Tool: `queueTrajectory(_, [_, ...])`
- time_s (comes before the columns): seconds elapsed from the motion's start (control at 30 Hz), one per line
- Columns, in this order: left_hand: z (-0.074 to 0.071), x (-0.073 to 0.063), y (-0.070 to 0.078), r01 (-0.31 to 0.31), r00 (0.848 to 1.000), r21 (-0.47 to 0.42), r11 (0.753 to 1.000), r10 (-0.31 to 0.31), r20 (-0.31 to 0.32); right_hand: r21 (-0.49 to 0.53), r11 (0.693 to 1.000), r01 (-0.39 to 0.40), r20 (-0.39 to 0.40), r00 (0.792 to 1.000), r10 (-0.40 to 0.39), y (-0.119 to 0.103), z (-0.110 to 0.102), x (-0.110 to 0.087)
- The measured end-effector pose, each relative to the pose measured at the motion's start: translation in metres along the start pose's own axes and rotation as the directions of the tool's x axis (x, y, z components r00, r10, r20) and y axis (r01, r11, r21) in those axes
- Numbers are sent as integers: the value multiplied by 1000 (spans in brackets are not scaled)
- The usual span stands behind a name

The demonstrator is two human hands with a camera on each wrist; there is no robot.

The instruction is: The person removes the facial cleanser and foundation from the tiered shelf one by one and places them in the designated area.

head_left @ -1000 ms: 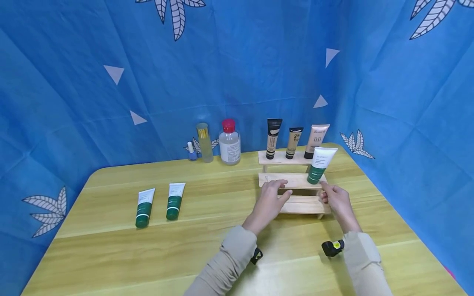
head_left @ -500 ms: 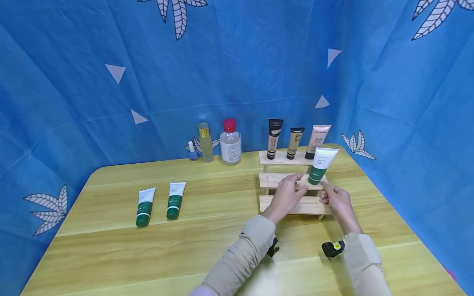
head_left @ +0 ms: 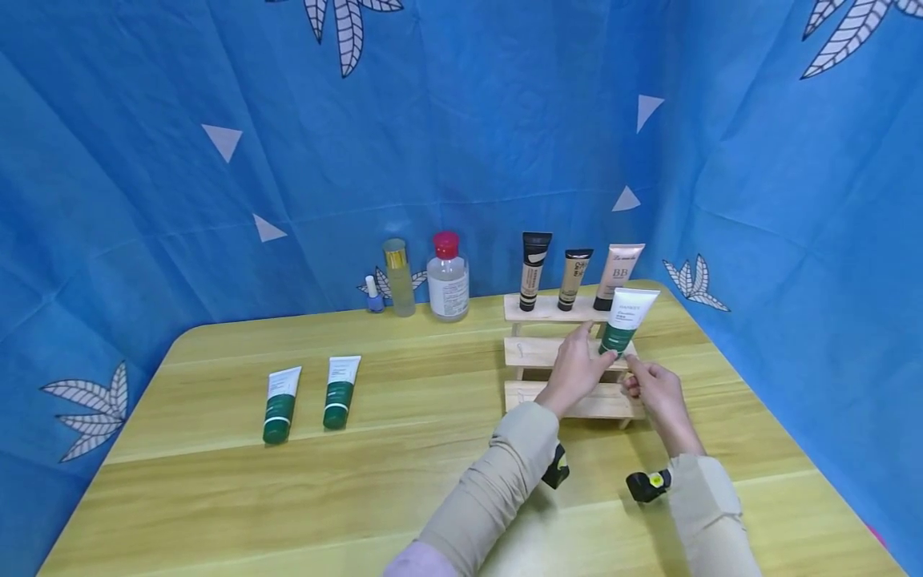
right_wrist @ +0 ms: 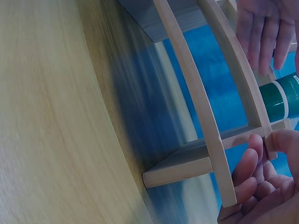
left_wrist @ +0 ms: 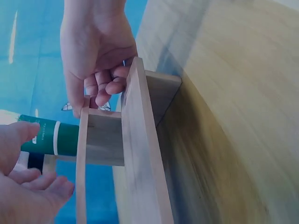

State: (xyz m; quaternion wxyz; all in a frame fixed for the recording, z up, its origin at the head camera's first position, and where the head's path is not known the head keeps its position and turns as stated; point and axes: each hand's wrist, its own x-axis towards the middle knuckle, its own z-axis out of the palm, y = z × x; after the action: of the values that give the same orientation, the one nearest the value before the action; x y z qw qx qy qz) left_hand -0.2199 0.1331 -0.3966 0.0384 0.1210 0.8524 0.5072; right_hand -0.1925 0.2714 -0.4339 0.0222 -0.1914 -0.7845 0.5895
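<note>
Blue curtain (head_left: 461,120); hands (head_left: 577,365) (head_left: 658,395) at wooden rack (head_left: 525,395), green-white tube (head_left: 627,316) on middle tier (head_left: 532,352).

We've got middle-shelf tube (head_left: 629,315) green with white top, rack (head_left: 535,351) pale wood, BB tube (head_left: 620,272) pink with black cap (head_left: 602,304), polish bottle (head_left: 375,304) blue with white cap (head_left: 371,285), sleeves (head_left: 497,479) beige, table (head_left: 216,497) yellow wood-grain, curtain (head_left: 490,136) blue with dark-lined white leaves (head_left: 349,36) and pale triangles (head_left: 223,141).

"BB" on the pink tube (head_left: 618,273)

The left hand (head_left: 575,367) reaches forward, fingers (right_wrist: 255,43) straight, near the curled right hand (head_left: 658,390).
</note>
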Motion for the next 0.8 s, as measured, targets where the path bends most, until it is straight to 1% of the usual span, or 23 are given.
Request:
queueTrajectory(0.13, [4, 5, -2, -34, 999, -41, 999, 35, 22, -16, 1000, 0, 6, 1000, 0, 1, 0, 0])
queueTrajectory(0.27, [7, 9, -1, -60, 998, -38, 997, 61, 22, -17, 1000, -2, 8, 1000, 3, 1, 0, 0])
queueTrajectory(0.4, [8, 10, 1, -55, 998, -8, 998, 55, 10, -22, 1000, -6, 0, 1000, 6, 0, 0, 0])
queueTrajectory(0.57, [10, 12, 5, -45, 999, 70, 997, 46, -13, -41, 999, -8, -8, 1000, 8, 0, -1, 0])
queueTrajectory(0.7, [11, 13, 6, -50, 998, 151, 987, 54, -21, -17, 1000, -2, 2, 1000, 2, 0, -1, 1])
queueTrajectory(0.8, [11, 13, 6, -62, 998, 163, 985, 67, -20, 6, 1000, 1, 3, 1000, -1, 0, 0, 1])
